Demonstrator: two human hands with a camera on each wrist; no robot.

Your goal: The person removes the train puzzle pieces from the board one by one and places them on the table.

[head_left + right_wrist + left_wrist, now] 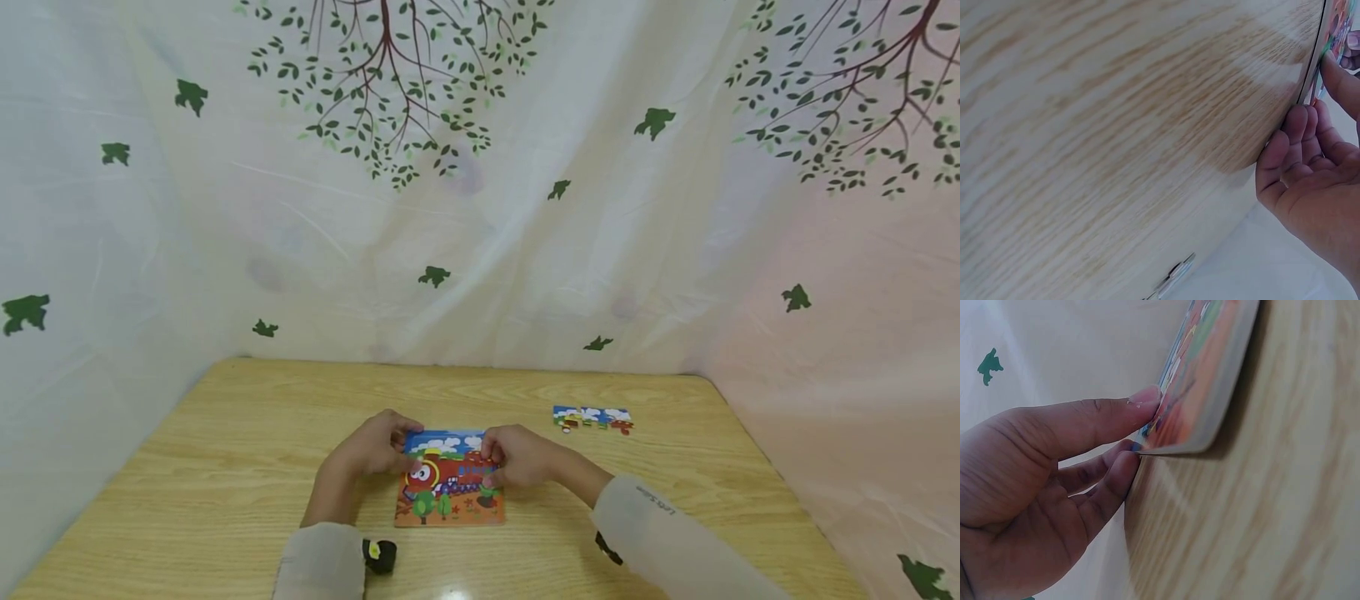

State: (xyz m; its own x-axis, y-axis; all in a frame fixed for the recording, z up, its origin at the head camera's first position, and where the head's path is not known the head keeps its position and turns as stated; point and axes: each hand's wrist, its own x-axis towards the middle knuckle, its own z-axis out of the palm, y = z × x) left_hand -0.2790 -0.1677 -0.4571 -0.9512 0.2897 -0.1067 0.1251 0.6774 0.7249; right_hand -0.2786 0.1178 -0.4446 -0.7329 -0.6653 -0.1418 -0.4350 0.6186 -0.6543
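Observation:
A jigsaw puzzle board (450, 512) with a cartoon red train, trees and clouds lies near the middle of the wooden table. My left hand (378, 443) grips its left edge. In the left wrist view, the thumb (1110, 422) presses on the picture while the fingertips sit at the underside. On the opposite edge, my right hand (525, 456) holds the board between thumb and fingers. The right wrist view shows that hand (1319, 181) with its thumb on the face and curled fingers by the side. Parts of the picture are hidden behind both hands.
Toward the back right of the table (660, 517) lies a strip of joined puzzle pieces (592, 414) with clouds and blue sky. A white curtain (495, 317) printed with branches and leaves hangs behind and around the table. Dark straps (381, 557) show at both wrists.

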